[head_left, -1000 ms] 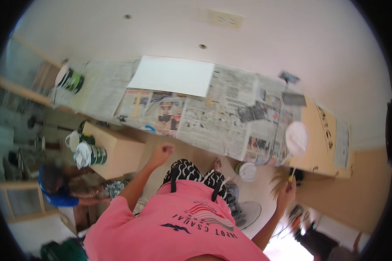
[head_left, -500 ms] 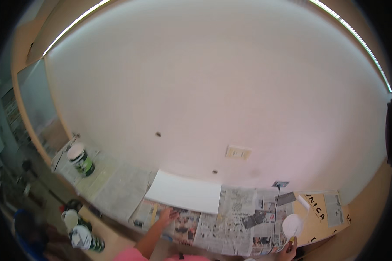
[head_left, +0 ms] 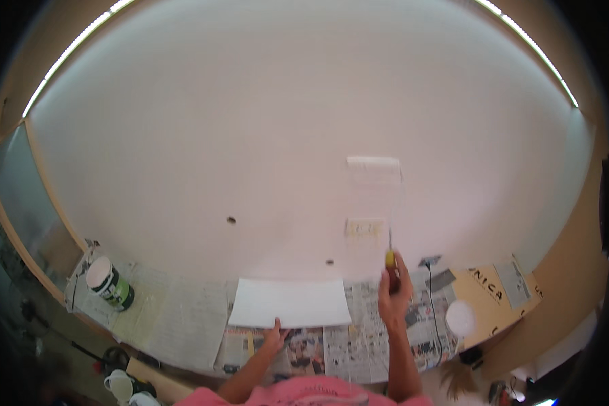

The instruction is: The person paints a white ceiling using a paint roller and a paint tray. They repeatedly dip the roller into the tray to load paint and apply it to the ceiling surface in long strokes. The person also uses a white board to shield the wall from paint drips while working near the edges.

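My right hand [head_left: 395, 294] is closed round the yellow-and-brown handle of a paint roller [head_left: 373, 163]. Its long white roller sleeve lies level against the pale wall [head_left: 284, 135], above a switch plate [head_left: 365, 228] smeared with paint. Below, a white rectangular board [head_left: 291, 301] lies on newspaper along the foot of the wall. At its near edge is my left hand [head_left: 275, 335], thumb over the top of the board and the other fingers at the edge, partly hidden.
A paint bucket [head_left: 109, 284] stands at the left end of the newspaper-covered ledge. At the right are a round white lid-like thing [head_left: 460, 318] and a cardboard box [head_left: 487, 298]. A black cable [head_left: 434, 304] hangs from a wall socket. More containers [head_left: 120, 386] stand lower left.
My right hand has lifted the roller from beside the round white thing on the right up to the wall. My left hand has stayed by the board, its thumb now over the edge. The view has shifted.
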A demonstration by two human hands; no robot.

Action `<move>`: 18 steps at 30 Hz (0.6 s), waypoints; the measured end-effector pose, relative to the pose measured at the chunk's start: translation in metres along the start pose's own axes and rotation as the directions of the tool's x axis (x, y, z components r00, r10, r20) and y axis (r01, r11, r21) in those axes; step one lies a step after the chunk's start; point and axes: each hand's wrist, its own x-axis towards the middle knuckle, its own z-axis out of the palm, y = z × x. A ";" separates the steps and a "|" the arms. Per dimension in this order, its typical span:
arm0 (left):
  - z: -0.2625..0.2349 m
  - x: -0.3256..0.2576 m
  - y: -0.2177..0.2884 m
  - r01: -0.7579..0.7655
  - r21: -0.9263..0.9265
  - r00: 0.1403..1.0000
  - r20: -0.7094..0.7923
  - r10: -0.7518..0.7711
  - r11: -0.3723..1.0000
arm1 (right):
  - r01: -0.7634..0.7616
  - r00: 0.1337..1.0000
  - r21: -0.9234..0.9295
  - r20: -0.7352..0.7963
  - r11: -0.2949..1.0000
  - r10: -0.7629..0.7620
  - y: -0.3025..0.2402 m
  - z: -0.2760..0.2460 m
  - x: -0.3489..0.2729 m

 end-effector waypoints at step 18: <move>0.058 -0.029 -0.034 -0.014 0.006 1.000 0.020 0.014 1.000 | 0.112 0.994 0.064 -0.002 0.992 -0.112 0.024 0.063 0.059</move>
